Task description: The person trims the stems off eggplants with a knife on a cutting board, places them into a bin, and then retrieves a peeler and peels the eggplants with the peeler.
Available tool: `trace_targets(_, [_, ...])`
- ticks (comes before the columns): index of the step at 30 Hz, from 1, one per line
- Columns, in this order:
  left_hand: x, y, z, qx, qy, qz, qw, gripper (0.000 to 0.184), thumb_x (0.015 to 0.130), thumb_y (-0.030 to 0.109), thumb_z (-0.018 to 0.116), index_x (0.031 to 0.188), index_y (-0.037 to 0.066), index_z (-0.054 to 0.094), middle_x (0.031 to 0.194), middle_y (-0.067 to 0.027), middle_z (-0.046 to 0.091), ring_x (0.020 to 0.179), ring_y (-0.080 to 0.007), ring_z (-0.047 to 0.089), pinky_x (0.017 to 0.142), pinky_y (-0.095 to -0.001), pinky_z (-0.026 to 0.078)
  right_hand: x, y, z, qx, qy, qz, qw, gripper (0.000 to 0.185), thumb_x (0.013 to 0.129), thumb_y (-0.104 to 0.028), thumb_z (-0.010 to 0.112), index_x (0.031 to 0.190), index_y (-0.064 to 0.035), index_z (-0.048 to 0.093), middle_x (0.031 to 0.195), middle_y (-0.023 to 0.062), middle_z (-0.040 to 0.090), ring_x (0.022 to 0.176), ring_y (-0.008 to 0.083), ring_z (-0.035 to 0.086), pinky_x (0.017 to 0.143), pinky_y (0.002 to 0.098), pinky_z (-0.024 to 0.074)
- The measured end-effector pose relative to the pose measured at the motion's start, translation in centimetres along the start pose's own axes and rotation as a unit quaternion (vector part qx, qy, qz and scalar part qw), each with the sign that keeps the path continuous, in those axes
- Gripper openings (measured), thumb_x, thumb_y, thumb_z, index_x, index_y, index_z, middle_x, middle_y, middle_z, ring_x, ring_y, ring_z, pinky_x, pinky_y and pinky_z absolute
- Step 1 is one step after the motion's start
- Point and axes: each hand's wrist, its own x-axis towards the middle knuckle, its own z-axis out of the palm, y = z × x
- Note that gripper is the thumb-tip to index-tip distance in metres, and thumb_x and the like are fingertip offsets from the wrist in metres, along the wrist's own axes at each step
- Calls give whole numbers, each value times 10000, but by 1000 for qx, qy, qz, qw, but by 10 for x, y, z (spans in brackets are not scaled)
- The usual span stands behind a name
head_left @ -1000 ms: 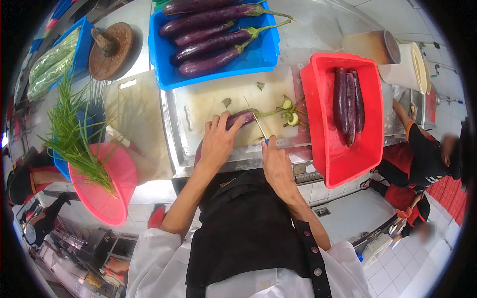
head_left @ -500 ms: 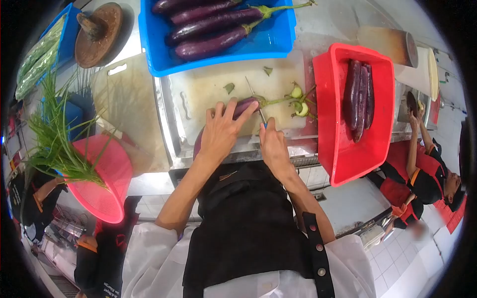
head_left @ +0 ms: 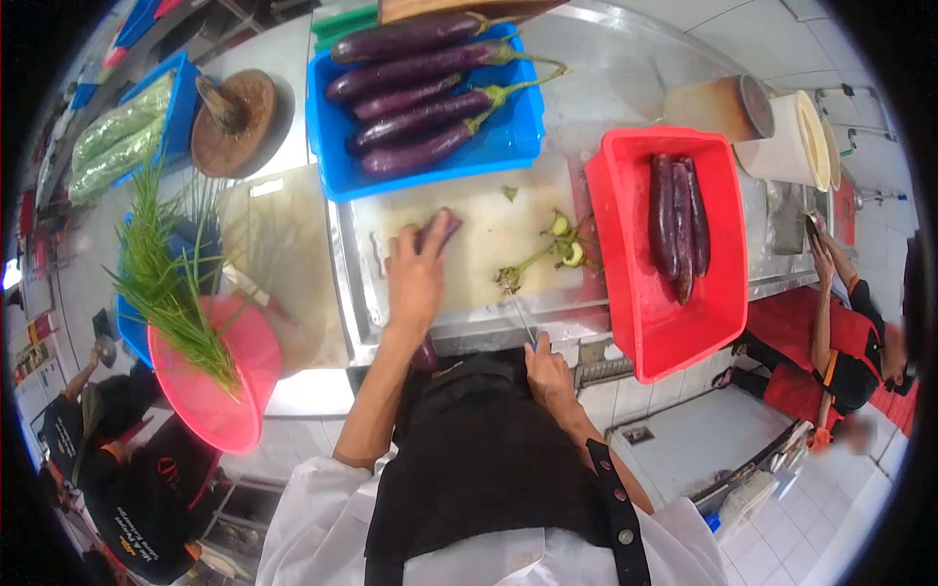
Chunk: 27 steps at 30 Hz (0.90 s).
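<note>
My left hand (head_left: 415, 283) is wrapped round a purple eggplant (head_left: 440, 230) over the white cutting board (head_left: 469, 205); its cut end points away from me, and its lower part shows below my wrist. In my right hand (head_left: 550, 369) is a knife (head_left: 524, 317), its blade off the eggplant near the board's front edge. A cut-off green stem end (head_left: 508, 280) lies on the board between the hands. More green stem ends (head_left: 567, 244) are at the board's right side, and a small leaf piece (head_left: 510, 193) lies farther back.
Behind the board, a blue bin (head_left: 332, 161) holds several eggplants. The red bin (head_left: 625, 283) on the right contains three. At left are a stone mortar (head_left: 259, 117), a pink basket (head_left: 249, 391) and green stalks (head_left: 176, 293). Other people stand at far left and right.
The eggplant has come away from its stem end and moved left with my left hand, turning more upright. My right hand has drawn the knife back towards me.
</note>
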Motion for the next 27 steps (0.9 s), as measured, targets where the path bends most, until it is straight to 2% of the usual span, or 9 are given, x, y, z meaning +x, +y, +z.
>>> trace_targets(2, [3,-10,-16,-64,-6,-39,997,641,803,-27,661,1392,194,540,1150,-166,501,1053,-365,496,954,-449,410,-7,16,11,-27,42,-122,991,327,1003,-283,507,1110,10,410,698,318,603,710,532,595,623,606,463])
trace_targets(7, [9,43,-80,-243,-50,-55,967,648,824,8,693,1423,183,520,1076,-118,519,937,-238,580,845,-313,491,-25,-19,-41,141,3,-57,988,323,1004,-298,507,992,23,474,717,314,578,727,528,577,619,552,427])
trace_targets(12, [53,138,-67,-371,16,88,924,698,847,154,727,1473,105,423,1235,-179,584,1159,-256,556,1025,-365,406,-32,-8,-53,254,-94,19,962,331,1010,-324,510,995,6,491,732,194,604,654,375,608,621,462,446])
trace_targets(14, [69,177,-52,-578,-76,59,810,699,898,210,691,1506,102,361,1363,-184,511,1269,-271,481,1093,-389,347,-29,38,-10,305,4,-24,952,352,1019,-352,492,959,-5,488,720,150,596,648,253,607,596,404,440])
trace_targets(16, [94,182,-32,-618,4,52,785,646,904,186,680,1478,88,401,1347,-181,525,1252,-275,498,1083,-395,360,-30,-8,-56,296,-24,33,954,354,1012,-357,500,923,-16,469,653,138,568,606,250,595,585,396,439])
trace_targets(18, [136,131,-39,-307,133,179,925,588,869,150,698,1404,66,467,1258,-195,556,1180,-316,541,1024,-418,415,-34,-10,-64,296,-34,41,954,344,1008,-347,504,921,-16,468,666,168,552,619,283,597,607,412,439])
trace_targets(20, [171,65,-22,-98,120,99,983,541,814,146,728,1304,50,520,1155,-191,571,1076,-362,561,952,-440,455,-36,-3,-58,288,-24,30,957,334,1006,-341,507,942,-15,467,674,183,553,634,319,598,622,433,443])
trace_targets(23, [193,-16,13,175,117,164,964,541,801,224,736,1269,65,516,1113,-167,588,1034,-367,566,836,-505,467,-38,0,-49,231,18,-7,973,315,1000,-327,514,991,-16,464,701,214,571,685,393,607,654,481,447])
trace_targets(27, [211,-6,-13,150,51,139,978,396,870,294,667,1163,61,537,1064,-139,639,1045,-331,587,864,-537,448,-16,-5,-48,105,12,-112,988,276,998,-291,512,1059,-25,475,785,272,626,789,503,601,702,568,444])
